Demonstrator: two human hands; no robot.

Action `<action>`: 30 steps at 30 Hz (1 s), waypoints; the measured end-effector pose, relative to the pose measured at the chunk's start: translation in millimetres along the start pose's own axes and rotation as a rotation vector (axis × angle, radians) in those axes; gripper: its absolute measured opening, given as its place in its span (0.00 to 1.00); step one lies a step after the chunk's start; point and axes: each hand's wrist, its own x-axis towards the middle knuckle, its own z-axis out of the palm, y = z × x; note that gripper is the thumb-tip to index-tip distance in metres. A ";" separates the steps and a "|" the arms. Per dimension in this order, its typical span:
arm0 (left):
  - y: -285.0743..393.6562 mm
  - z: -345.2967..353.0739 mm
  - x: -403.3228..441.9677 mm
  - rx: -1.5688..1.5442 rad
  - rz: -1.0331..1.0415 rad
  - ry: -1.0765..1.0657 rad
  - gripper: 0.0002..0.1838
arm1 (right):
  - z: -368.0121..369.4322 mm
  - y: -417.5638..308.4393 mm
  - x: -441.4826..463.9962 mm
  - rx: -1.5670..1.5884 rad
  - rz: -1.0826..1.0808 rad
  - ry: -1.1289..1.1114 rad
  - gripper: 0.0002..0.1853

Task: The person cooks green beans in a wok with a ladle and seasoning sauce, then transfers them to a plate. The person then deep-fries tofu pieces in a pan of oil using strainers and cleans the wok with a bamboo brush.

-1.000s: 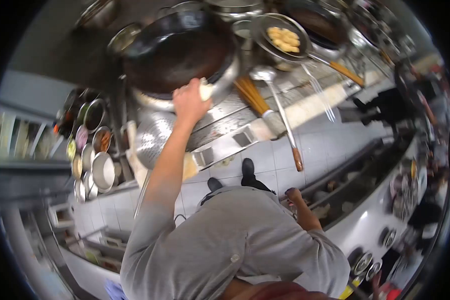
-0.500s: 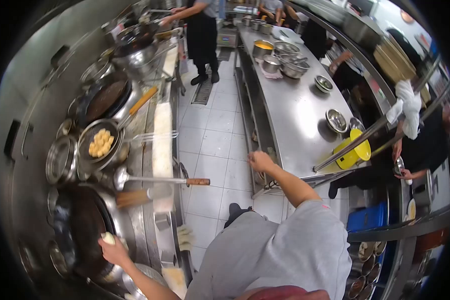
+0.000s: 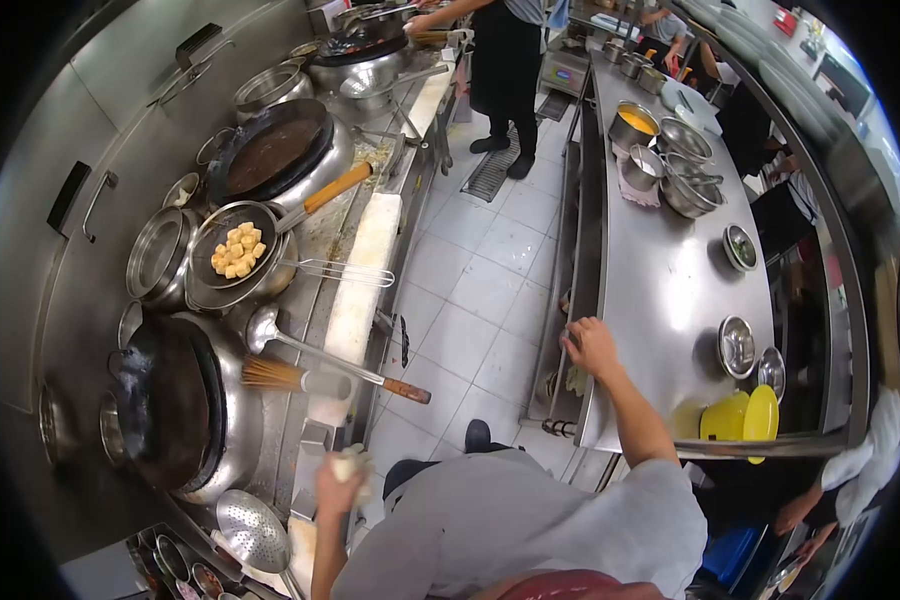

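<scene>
My left hand (image 3: 338,490) is closed around a bunched whitish cloth (image 3: 350,464) at the stove's front edge; some of the cloth is hard to tell from pale fabric hanging behind it. Farther left sits a dark wok (image 3: 170,400), its inside bare. A bamboo brush (image 3: 275,375) and a steel ladle (image 3: 320,350) with a wooden handle lie on the counter beside it. My right hand (image 3: 592,347), fingers curled and nothing visible in them, is over the near left edge of the steel table (image 3: 650,300); whether it touches is unclear.
Fried cubes (image 3: 238,250) sit in a strainer (image 3: 205,240) over a pot. Beyond is a wok of dark liquid (image 3: 275,155). A perforated skimmer (image 3: 253,530) lies at lower left. Bowls and a yellow container (image 3: 740,415) stand on the table. A person (image 3: 505,80) stands in the aisle ahead.
My left hand has moved from the wok's rim rightward to the stove's front edge, holding the whitish cloth. My right hand has come nearer the steel table. The view has swung left.
</scene>
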 end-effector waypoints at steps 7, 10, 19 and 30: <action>-82.1 140.8 111.4 0.409 0.152 0.101 0.34 | -6.1 -5.9 4.7 -0.041 0.025 -0.041 0.11; -81.2 152.8 151.9 0.420 -0.061 -0.023 0.37 | -6.0 -6.4 1.4 -0.041 0.034 -0.053 0.11; -63.2 169.4 163.6 0.279 -0.222 0.264 0.31 | -7.4 -8.5 9.6 -0.079 0.038 -0.084 0.09; -134.7 212.4 189.4 0.322 -0.116 0.084 0.33 | -7.5 -6.2 12.6 -0.080 0.026 -0.113 0.10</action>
